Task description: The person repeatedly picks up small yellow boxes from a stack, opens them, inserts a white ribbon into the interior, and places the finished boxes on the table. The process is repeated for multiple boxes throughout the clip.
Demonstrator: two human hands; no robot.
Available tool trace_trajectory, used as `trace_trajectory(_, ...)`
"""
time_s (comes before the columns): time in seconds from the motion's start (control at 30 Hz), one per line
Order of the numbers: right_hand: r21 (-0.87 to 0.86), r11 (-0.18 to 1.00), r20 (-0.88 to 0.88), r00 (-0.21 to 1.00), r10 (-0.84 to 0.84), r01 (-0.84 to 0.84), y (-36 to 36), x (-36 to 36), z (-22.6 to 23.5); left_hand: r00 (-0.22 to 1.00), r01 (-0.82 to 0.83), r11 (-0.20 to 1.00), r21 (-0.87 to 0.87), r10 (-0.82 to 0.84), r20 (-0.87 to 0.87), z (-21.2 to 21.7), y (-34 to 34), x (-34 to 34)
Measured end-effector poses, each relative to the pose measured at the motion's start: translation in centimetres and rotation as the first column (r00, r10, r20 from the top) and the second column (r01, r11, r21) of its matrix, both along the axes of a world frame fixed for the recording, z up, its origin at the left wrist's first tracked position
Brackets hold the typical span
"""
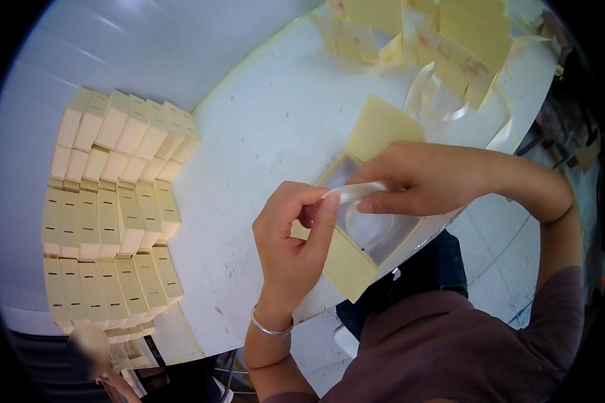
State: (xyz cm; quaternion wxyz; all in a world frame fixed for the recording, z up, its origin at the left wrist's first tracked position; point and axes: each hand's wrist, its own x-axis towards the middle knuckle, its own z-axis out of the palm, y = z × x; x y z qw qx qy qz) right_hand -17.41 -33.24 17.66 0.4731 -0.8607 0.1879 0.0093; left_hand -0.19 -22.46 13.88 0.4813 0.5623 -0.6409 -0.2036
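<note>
Left hand (296,232) and right hand (420,178) meet at the fingertips, both pinched shut, forearms bent inward.

Below my camera, an open pale-yellow box (356,258) with a clear window lies at the near edge of the white counter (262,134). Left of it, rows of closed cream boxes (111,208) stand packed together; beyond it, unfolded yellow cartons (450,40) are heaped.
</note>
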Motion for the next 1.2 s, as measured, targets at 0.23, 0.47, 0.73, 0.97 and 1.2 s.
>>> trace_trajectory(0.23, -0.207, 0.976, 0.313, 0.950, 0.007, 0.061, -2.2, 3.3, -5.0, 0.907, -0.410, 0.875, -0.259, 0.420, -0.017, -1.0, 0.9, 1.6)
trace_trajectory(0.47, -0.575, 0.772, -0.037, 0.952, 0.305, -0.270, -1.6, 6.0, -9.6, 0.871, -0.450, 0.878, 0.162, 0.472, -0.135, -10.2, 5.5, 5.0)
trace_trajectory(0.73, -0.612, 0.766, 0.118, 0.934, 0.336, -0.198, -1.3, 7.9, -12.9, 0.877, -0.422, 0.796, 0.433, 0.480, -0.028, -11.9, 3.9, 2.3)
trace_trajectory(0.97, -0.425, 0.851, 0.090, 0.921, 0.379, -0.309, -2.0, 8.0, -12.7, 0.918, -0.398, 0.838, 0.375, 0.359, 0.171, -11.6, 6.5, 1.8)
trace_trajectory(1.2, -0.347, 0.872, -0.069, 0.937, 0.344, -0.346, -2.1, 7.9, -11.8, 0.905, -0.376, 0.862, 0.339, 0.264, 0.332, -11.9, 8.9, 1.6)
